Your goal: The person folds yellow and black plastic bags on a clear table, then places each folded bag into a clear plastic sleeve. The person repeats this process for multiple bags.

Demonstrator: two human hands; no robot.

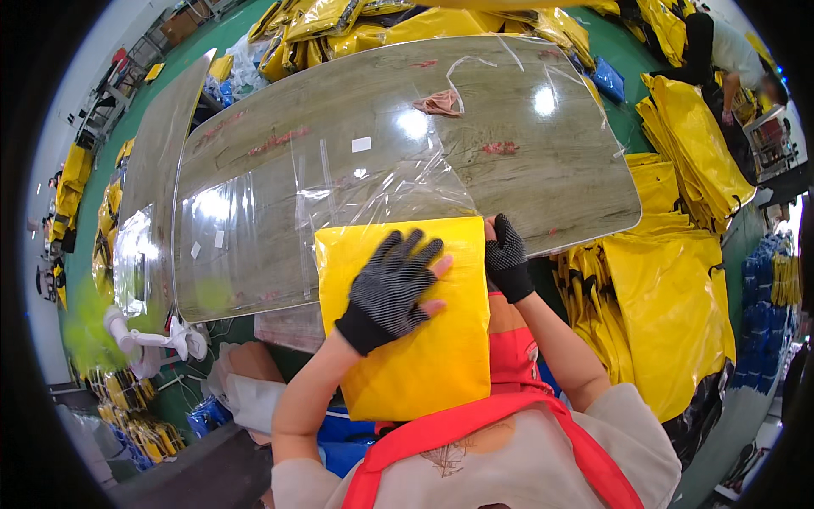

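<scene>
In front of my body a folded yellow sheet (415, 356) of glossy material overhangs the near edge of the table. My left hand (388, 293), in a black striped glove with bare thumb and fingertip showing, lies flat on it with fingers spread. A clear plastic bag (398, 182) stretches out from the sheet's far edge; how far the sheet reaches inside it I cannot tell. At the sheet's far right corner my gloved right hand (506, 254) is closed, pinching the bag's edge. Its fingertips are partly hidden.
The wood-patterned table (560, 178) bears loose clear film, a brownish cloth (438, 103) and white paper squares (361, 144). Yellow bags (670, 305) are stacked close on my right, with more piled beyond the table (339, 34). Another person (742, 55) bends at the far right.
</scene>
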